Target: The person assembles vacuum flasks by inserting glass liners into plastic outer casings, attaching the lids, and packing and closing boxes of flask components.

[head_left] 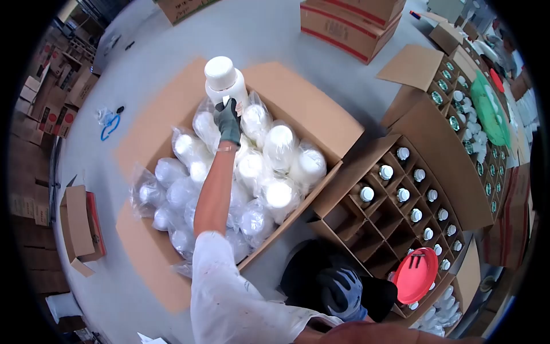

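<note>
My left hand [229,121], in a dark glove, is closed around a large white plastic bottle [232,92] with a white cap. It holds the bottle upright at the far side of an open carton [315,112]. In that carton stand several white-capped bottles [252,166] wrapped in clear plastic bags. My right hand [342,292], in a blue and dark glove, lies over my dark-clad knee with no object visible in it. Its fingers look apart, though partly shaded.
A divided carton [349,252] on the right holds several white-capped bottles, with a red dish [416,276] on top. Behind it, another carton has a green tray [490,109]. Sealed boxes [344,28] stand at the back. A small open box [77,223] and blue strap [109,129] lie left.
</note>
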Tool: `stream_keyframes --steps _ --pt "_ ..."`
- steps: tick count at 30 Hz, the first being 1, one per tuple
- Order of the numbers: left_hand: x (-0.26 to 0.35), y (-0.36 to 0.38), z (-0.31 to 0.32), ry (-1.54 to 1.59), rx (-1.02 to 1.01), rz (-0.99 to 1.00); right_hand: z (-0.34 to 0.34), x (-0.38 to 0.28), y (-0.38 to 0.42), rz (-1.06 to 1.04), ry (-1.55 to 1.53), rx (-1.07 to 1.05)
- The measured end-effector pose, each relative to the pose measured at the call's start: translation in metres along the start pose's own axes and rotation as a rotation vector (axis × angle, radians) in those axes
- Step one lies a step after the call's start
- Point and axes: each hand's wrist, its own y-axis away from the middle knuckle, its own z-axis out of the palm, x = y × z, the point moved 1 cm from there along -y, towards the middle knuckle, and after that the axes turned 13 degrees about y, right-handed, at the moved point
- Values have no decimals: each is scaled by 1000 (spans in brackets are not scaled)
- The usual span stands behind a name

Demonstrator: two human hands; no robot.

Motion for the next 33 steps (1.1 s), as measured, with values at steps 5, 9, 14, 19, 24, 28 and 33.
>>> stream_keyframes --steps 5,9,14,19,24,28,33 --pt "135 154 16 2 -581 23 -3 7 17 102 -225 72" --pt "164 330 -10 -18 -876 -302 3 82 46 564 -1070 547" --pt "141 468 -53 -452 -1688 -46 -75 81 147 429 -903 864" --pt "138 495 -49 -544 -1621 -279 -101 -4 234 302 -557 426" --pt "116 532 -12 -36 -1262 -788 -129 -75 206 331 -212 375" --pt "67 514 -56 -336 -1522 -503 -115 -27 242 208 -297 377" --pt "148 534 1 26 -1122 -802 -142 -27 247 269 -261 385"
